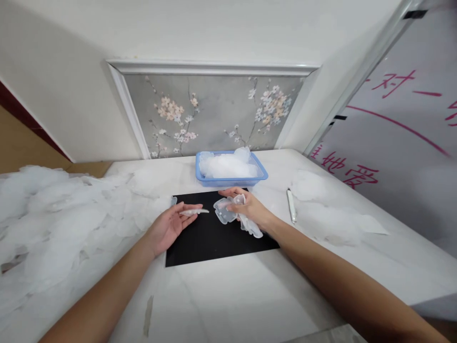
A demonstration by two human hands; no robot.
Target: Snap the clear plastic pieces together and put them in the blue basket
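Observation:
My left hand (173, 225) is closed on a thin stack of whitish translucent pieces (194, 211), seen edge-on, over the left part of a black mat (214, 245). Across from it, my right hand (250, 207) grips several thin, translucent flower-shaped pieces (224, 211). One of these faces me flat with small pale dots on it; others hang crumpled below my fingers. The two hands are apart, with a short gap of dark mat between them. Another translucent piece (173, 201) shows at the mat's upper left corner.
A blue basket (232, 182) of white translucent pieces stands behind the mat. A large pile of similar pieces (64, 224) covers the left side. On the right lie a white pen-like cutter (291, 206) and a smaller pile (321, 219). A wall and a whiteboard (403, 124) border the table.

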